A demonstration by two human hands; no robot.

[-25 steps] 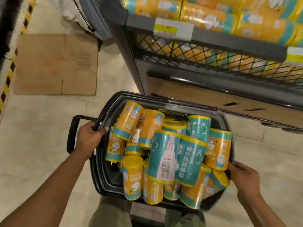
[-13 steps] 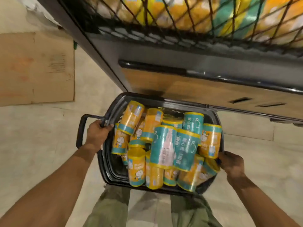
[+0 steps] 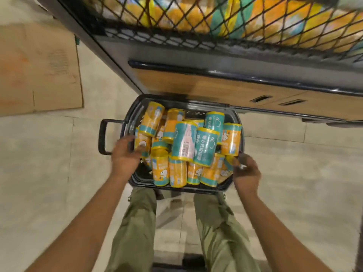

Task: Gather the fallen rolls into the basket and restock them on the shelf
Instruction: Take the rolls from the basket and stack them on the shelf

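1. Many yellow and teal wrapped rolls lie piled in the black plastic basket, just in front of the shelf's bottom.
2. The left hand is at its left rim and the right hand at its right rim. Both are blurry, so I cannot tell if they grip.
3. The dark wire-mesh shelf holds more rolls.
4. Flat brown cardboard lies on the floor.

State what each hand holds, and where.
Left hand lies over the left rim of the basket, right hand at its right rim; blur hides whether either actually grips.
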